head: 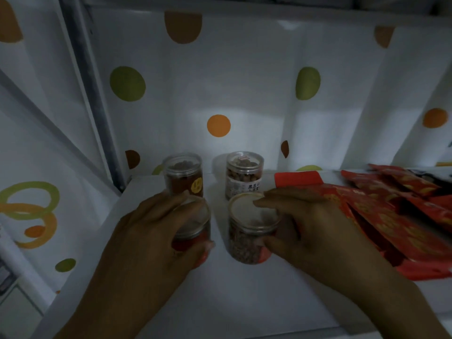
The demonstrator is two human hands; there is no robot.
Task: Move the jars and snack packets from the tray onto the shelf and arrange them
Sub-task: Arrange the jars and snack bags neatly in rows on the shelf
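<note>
On the white shelf (232, 294), in the head view, four jars stand as a two-by-two block at the left. The left grip (151, 231) is clenched round the red-filled jar (195, 223), fingers over its far rim and thumb on the near side. The right grip (315, 223) grasps the brown-filled jar (252, 231), one fingertip resting on its pale lid. Each front jar sits just ahead of a rear one, the back left jar (183, 174) and the back right jar (244, 174), probably so the rows line up. All four are clear plastic cylinders with screw lids, holding grainy or nutty pieces. The snack packets (391, 216) lie flat and overlapping at the right, glossy red, apart from the jars. Behind hangs a creased dotted sheet (220, 81)
</note>
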